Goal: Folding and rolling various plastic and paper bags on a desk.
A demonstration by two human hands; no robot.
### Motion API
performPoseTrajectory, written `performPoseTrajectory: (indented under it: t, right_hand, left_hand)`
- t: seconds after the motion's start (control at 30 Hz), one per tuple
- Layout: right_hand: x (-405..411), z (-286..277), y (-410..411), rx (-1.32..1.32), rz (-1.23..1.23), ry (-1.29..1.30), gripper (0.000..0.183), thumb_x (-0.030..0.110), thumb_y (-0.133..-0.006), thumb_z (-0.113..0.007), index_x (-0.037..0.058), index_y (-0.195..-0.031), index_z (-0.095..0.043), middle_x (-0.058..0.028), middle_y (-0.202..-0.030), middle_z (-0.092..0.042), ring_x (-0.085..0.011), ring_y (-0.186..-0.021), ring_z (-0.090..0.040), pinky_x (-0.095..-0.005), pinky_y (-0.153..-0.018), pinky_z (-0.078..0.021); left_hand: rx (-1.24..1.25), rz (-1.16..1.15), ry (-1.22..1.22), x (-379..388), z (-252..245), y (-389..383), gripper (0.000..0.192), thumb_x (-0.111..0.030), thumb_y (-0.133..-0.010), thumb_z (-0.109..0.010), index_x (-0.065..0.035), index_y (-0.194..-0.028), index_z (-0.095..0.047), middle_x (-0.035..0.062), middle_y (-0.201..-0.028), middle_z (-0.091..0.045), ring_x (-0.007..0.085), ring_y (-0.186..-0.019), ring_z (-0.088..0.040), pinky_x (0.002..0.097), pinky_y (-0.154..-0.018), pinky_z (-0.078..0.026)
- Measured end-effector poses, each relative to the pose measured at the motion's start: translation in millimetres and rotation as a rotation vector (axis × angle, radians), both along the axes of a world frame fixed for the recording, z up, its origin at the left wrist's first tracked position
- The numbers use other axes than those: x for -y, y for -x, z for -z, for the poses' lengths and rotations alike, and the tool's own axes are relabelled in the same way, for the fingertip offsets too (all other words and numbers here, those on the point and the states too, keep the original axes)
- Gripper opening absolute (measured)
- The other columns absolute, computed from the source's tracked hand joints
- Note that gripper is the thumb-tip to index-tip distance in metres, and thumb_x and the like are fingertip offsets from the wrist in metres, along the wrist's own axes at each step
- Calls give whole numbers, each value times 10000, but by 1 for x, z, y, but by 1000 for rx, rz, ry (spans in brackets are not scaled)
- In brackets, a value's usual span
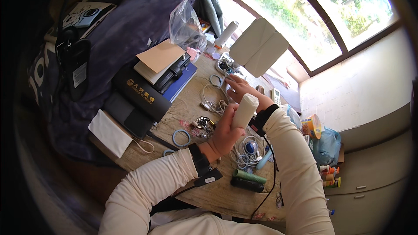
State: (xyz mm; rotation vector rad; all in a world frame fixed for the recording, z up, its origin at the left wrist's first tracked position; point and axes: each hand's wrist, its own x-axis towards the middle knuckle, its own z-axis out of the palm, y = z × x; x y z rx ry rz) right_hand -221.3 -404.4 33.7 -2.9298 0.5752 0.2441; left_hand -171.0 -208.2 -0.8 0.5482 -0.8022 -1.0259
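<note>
My left hand [225,133] grips an upright white roll [245,111], its fingers wrapped round the lower part, above the wooden table [202,199]. Beyond it, my right hand [243,89] reaches over the table with its fingers spread and nothing seen in them; its palm is hidden. Near its fingertips lie a light blue ring [216,79] and a small white tray [225,63] of small items. A coiled pale cable [214,96] lies between the hands. Below my left hand are tangled jewellery [205,124], another blue ring [181,137] and a bundle of cables [245,156].
At the left stand a black glasses case [140,94], a blue book [183,83], notebooks [161,58] and a white pouch [111,132]. A folding panel [258,47] rises at the back. A green roll [249,176], a remote control [276,96] and a food tub [312,126] are at the right.
</note>
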Motion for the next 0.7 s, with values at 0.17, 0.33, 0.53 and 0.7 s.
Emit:
performPoseTrajectory:
  t: [0.17, 0.33, 0.53, 0.7]
  right_hand:
    - [53, 32, 19, 106, -337, 253, 440, 222, -905, -518, -31, -1259, -454, -276, -1339, -396, -387, -1248, -403, -392, -1031, -367]
    - [53, 39, 6, 118, -207, 181, 397, 196, -907, -506, -38, -1225, -473, -267, -1318, -421, -383, -1237, -415, -390, -1022, -382]
    - [24, 5, -14, 54, -73, 47, 354, 154, -902, -497, -40, -1197, -505, -225, -1316, -438, -350, -1263, -391, -372, -1038, -356]
    - [29, 7, -18, -24, -47, 102, 402, 155, -908, -481, -17, -1271, -466, -212, -1380, -392, -329, -1300, -358, -370, -1054, -330]
  left_hand:
    - [-152, 64, 20, 5, -11, 3, 412, -16, -716, -488, -53, -1117, -400, 38, -941, -456, 99, -793, -456, 247, -704, -431]
    - [-43, -8, 36, 9, -3, 4, 419, -54, -735, -467, -65, -1143, -372, 34, -824, -476, 96, -690, -477, 262, -646, -439]
    - [-104, 26, 45, 5, -5, 0, 406, -51, -745, -462, -64, -1139, -369, 36, -825, -481, 97, -686, -479, 260, -644, -438]
    - [-111, 47, 57, 7, -5, 2, 422, -20, -743, -463, -50, -1156, -381, 55, -948, -503, 81, -774, -476, 233, -675, -456]
